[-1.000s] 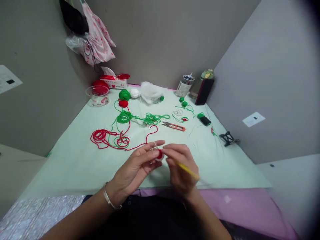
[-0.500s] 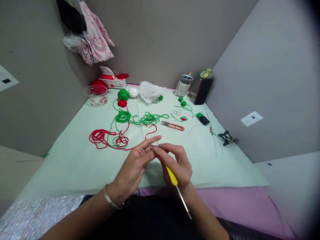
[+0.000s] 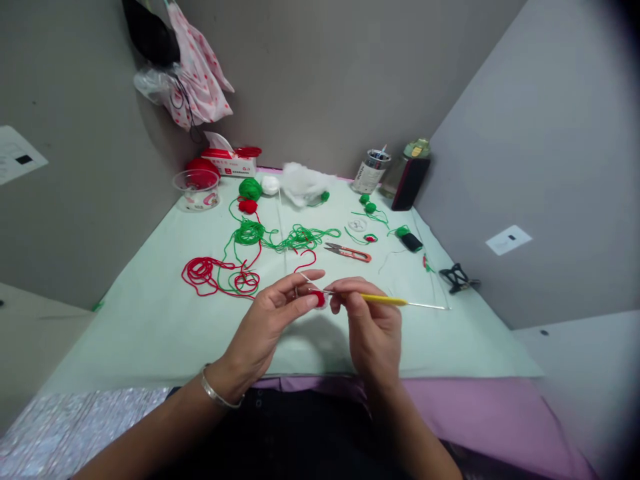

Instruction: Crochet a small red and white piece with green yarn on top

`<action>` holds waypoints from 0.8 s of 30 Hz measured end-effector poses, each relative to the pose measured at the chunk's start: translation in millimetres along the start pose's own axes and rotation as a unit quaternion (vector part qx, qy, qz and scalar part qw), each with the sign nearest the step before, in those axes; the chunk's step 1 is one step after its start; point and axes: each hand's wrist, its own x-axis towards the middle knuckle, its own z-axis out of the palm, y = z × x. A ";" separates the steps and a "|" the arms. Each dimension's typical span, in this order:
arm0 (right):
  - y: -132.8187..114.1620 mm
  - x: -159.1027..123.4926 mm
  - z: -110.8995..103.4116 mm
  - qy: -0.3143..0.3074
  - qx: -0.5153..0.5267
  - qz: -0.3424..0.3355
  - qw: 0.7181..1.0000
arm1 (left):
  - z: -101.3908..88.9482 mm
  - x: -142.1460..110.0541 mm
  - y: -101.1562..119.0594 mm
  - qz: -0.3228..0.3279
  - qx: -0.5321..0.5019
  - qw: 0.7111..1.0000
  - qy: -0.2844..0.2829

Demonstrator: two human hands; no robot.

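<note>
My left hand (image 3: pixel 277 313) pinches a small red and white crochet piece (image 3: pixel 320 300) between thumb and fingers. A strand of white yarn (image 3: pixel 306 277) runs over its raised index finger. In my right hand (image 3: pixel 373 323) is a crochet hook (image 3: pixel 385 300) with a yellow handle, held almost level. Its thin metal tip reaches the upper edge of the crochet piece, and a second metal end points right. Whether the tip sits in a stitch is too small to tell. Beyond the hands lie orange-handled thread snips (image 3: pixel 349 252).
Loose red yarn (image 3: pixel 203 270) and tangled green yarn (image 3: pixel 305 237) spread across the table's left and middle. A plastic tub (image 3: pixel 197 193), tissue box (image 3: pixel 233 165), white stuffing (image 3: pixel 303 185), pen can (image 3: pixel 371 172) and bottle (image 3: pixel 397 175) line the back. At right lies a black claw clip (image 3: pixel 457 278).
The hook has swung from pointing down toward me to nearly level. My right hand has turned and shifted right, and the red and white piece has come into sight.
</note>
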 end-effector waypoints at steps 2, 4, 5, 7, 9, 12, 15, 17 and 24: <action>1.5 0.3 -2.1 -0.010 0.044 0.025 0.999 | -0.5 0.5 2.3 -0.001 -0.002 1.000 0.002; 1.3 1.6 -3.1 -0.015 0.083 0.042 0.996 | 0.1 0.9 4.9 -0.012 -0.009 1.000 -0.001; 0.6 2.3 -3.2 -0.013 0.097 0.048 0.994 | 0.7 0.8 6.2 -0.022 -0.014 1.000 -0.007; -1.9 3.5 -3.1 -0.011 0.117 0.056 0.991 | 1.9 0.1 8.1 -0.040 -0.027 0.999 -0.025; -5.1 3.5 -3.6 -0.015 0.119 0.060 0.991 | 2.5 -1.0 8.9 -0.047 -0.040 0.997 -0.037; -9.4 0.4 -5.8 -0.026 0.058 0.027 0.998 | 1.7 -2.0 7.8 -0.040 -0.046 0.998 -0.032; -11.5 -5.4 -8.5 -0.036 -0.062 -0.061 0.996 | 0.9 -2.5 4.9 -0.016 -0.032 0.999 -0.029; -10.6 -9.7 -9.4 -0.054 -0.137 -0.135 0.980 | 1.8 -3.4 3.0 0.010 -0.020 0.999 -0.029; -3.6 -16.4 -5.7 -0.059 -0.337 -0.294 0.893 | 5.0 -5.4 1.1 -0.050 -0.116 0.991 -0.039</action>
